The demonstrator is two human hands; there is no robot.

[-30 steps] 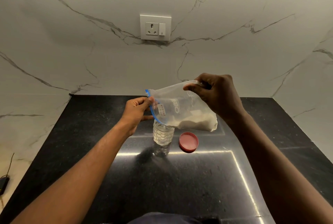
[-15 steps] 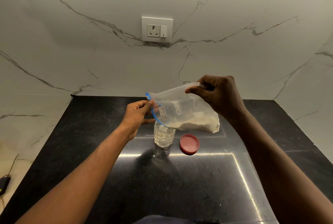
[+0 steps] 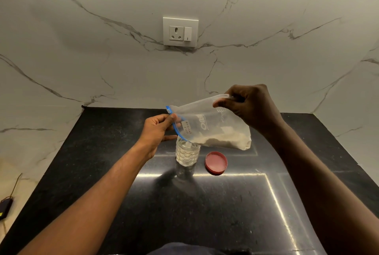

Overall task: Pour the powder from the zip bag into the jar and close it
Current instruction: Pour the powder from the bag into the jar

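Note:
A clear zip bag (image 3: 213,125) with a blue zip strip is held tilted above a small clear plastic jar (image 3: 187,155) standing on the black counter (image 3: 102,172). Pale powder lies along the bag's lower edge, and its lower mouth corner sits over the jar's opening. The jar holds some pale powder. My left hand (image 3: 158,131) pinches the bag's blue-zipped mouth end. My right hand (image 3: 250,107) pinches the bag's raised bottom corner. The red lid (image 3: 216,162) lies flat on the counter just right of the jar.
A white marble wall stands behind the counter, with a socket and switch plate (image 3: 180,31) on it. At the far left, off the counter, lie a small dark device (image 3: 5,207) and a thin wire. A bright light strip reflects on the counter's near half.
The bag has stayed over the jar in both hands, its bottom end tipped slightly higher. The powder has slid toward the mouth end.

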